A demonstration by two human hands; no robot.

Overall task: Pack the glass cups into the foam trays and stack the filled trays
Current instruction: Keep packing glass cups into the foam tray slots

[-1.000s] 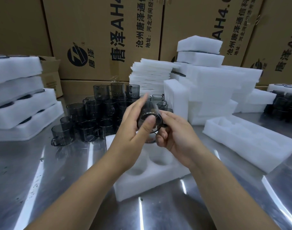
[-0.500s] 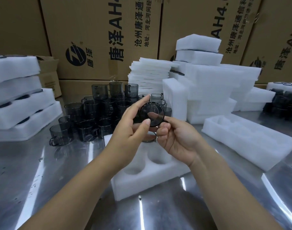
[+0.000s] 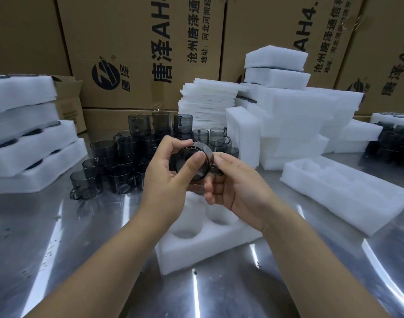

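Head view, both hands raised at centre frame. Left hand (image 3: 166,180) grips a smoky glass cup (image 3: 188,167), its thumb laid across the round face turned toward the camera and its fingers curled over the upper rim. Right hand (image 3: 237,187) pinches the same cup from the right, at the side where the dark handle shows, thumb on top and fingers folded beneath. The cup lies on its side between the two hands, clear of the table; whether the face shown is the base or the mouth cannot be told, and its far end is hidden. Directly below it sits a white foam tray (image 3: 207,244) with round wells, its far part covered by the hands. Behind the hands stands a cluster of loose cups (image 3: 127,157), partly hidden. At left, a stack of foam trays (image 3: 31,143) is cut by the frame edge, dark rims showing between layers. At right lies a second tray (image 3: 347,193); foam blocks (image 3: 299,115) are piled behind it. Printed cartons (image 3: 139,53) fill the background. All rest on a reflective metal table (image 3: 58,249).
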